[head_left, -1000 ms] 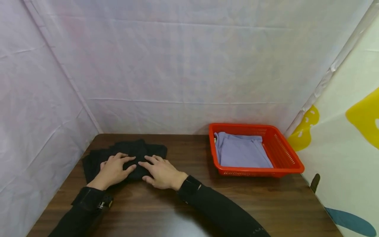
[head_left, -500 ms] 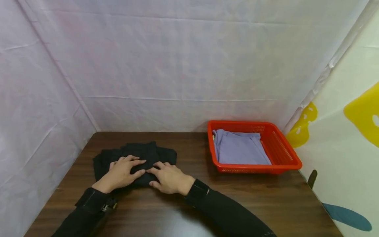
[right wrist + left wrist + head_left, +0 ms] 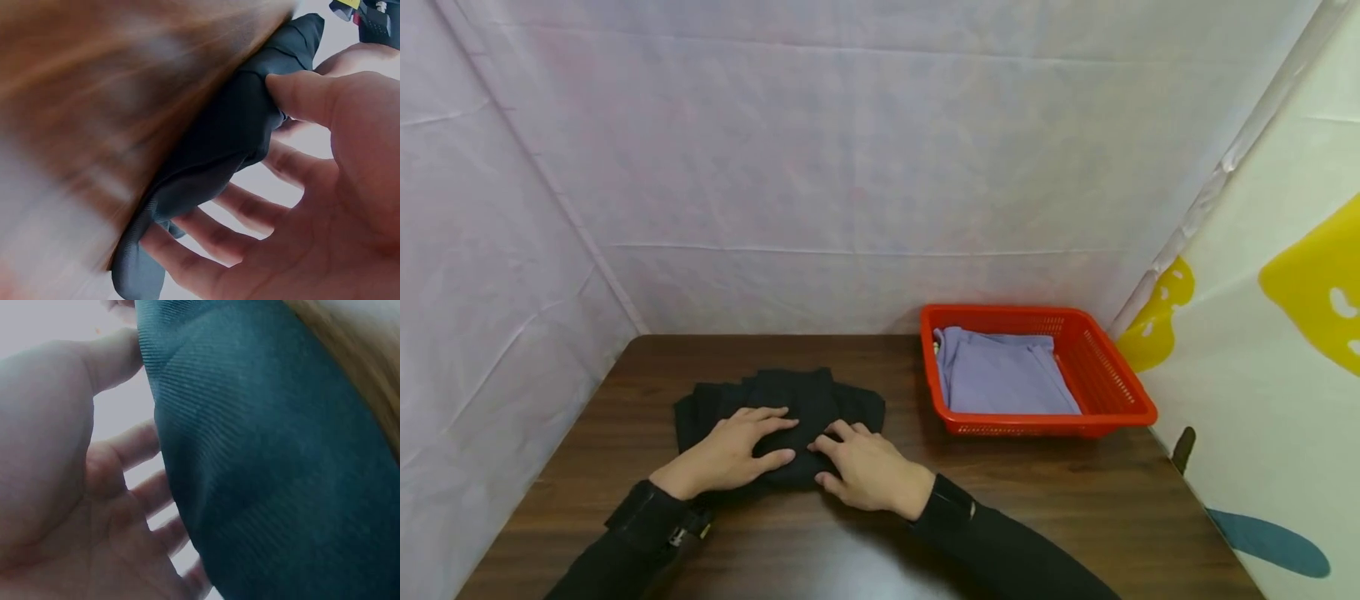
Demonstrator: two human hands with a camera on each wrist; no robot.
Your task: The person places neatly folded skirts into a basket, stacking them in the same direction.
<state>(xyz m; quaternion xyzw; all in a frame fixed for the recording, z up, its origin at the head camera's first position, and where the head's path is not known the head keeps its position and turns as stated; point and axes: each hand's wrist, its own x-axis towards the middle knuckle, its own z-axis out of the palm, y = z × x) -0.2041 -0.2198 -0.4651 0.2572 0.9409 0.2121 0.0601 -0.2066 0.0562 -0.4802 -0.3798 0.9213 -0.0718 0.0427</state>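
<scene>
A folded black garment (image 3: 797,392) lies on the brown wooden table, its layers fanned out at both sides; its kind does not show. On its left part my left hand (image 3: 730,454) rests with spread fingers. My right hand (image 3: 872,471) lies at its right front, fingers slightly bent and fingertips on the fabric. The left wrist view shows the ribbed, dark cloth (image 3: 269,456) against the fingertips, which it partly hides. Seen from the right wrist, the thumb and fingers touch the bunched fabric (image 3: 215,134) without curling round it.
A red plastic basket (image 3: 1120,419) stands at the back right, with a folded lavender cloth (image 3: 1003,379) inside. White sheeting (image 3: 850,167) hangs behind the wooden table (image 3: 775,558) and along both sides, printed with yellow shapes on the right.
Both hands have slid the black garment to the right and slightly toward the front, keeping their places on it. The basket stays put while the head view shifts a little.
</scene>
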